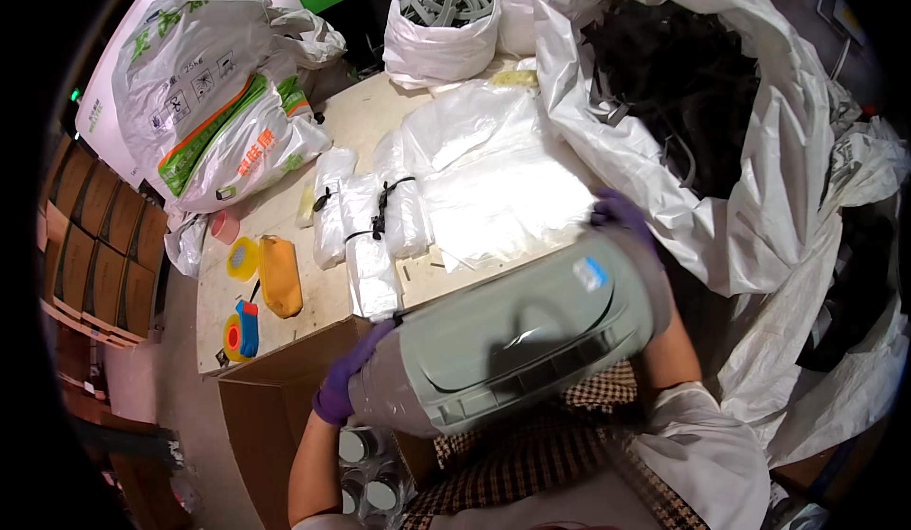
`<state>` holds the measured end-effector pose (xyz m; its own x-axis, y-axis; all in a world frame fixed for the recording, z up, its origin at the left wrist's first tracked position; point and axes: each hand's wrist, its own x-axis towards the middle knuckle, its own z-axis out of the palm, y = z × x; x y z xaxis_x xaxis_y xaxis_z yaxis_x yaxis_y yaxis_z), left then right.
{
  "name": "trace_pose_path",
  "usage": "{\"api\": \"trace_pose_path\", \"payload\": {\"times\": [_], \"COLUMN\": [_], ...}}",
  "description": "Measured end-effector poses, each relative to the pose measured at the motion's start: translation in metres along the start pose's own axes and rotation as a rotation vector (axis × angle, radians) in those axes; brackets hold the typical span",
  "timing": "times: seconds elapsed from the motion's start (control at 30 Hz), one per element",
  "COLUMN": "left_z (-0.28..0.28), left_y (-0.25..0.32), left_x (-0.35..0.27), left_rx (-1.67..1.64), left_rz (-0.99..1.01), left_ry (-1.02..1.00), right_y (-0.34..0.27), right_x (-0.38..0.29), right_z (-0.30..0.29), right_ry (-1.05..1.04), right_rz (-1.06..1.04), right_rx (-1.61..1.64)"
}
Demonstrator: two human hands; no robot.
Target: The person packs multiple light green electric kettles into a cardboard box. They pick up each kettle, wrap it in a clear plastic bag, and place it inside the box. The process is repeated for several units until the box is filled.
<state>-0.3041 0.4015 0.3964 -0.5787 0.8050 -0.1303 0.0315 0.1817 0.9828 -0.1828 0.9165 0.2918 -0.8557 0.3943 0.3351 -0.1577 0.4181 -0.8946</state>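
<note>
A large grey-green plastic housing [512,331] with rounded, darker grey ends and a small blue-and-white sticker is held up between my two purple-gloved hands. My left hand [356,373] grips its left end, above an open cardboard box. My right hand [626,220] holds the far side of its right end, close to the large white sack. Beneath and beyond the housing, flat clear plastic bags [498,188] lie on the worktable [334,113]. Rolled bundles of plastic bags [370,245], some bound with black ties, lie to their left. The housing hides its own underside.
The cardboard box [256,430] at lower left contains several wrapped round items [381,491]. A yellow pouch [280,277], tape rolls [242,258] and a tape dispenser [247,327] lie at the table's left. A white sack [783,146] of dark parts stands right; a smaller bag [441,49] holds grey parts.
</note>
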Motion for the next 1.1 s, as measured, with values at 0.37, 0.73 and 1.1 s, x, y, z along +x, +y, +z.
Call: {"api": "trace_pose_path", "payload": {"times": [0.37, 0.73, 1.1], "left_z": [-0.041, -0.034, -0.041], "left_y": [-0.023, -0.005, 0.001], "left_x": [-0.015, -0.037, -0.014], "left_rx": [0.076, 0.235, 0.198], "left_rz": [-0.180, -0.076, -0.089], "left_ry": [-0.135, 0.015, 0.147], "right_y": [-0.029, -0.078, -0.115], "right_x": [0.109, 0.118, -0.052], "right_z": [-0.156, -0.136, -0.040], "right_ry": [0.240, 0.556, 0.490], "right_rz": [0.489, 0.321, 0.058], "right_rx": [-1.224, -0.823, 0.490]}}
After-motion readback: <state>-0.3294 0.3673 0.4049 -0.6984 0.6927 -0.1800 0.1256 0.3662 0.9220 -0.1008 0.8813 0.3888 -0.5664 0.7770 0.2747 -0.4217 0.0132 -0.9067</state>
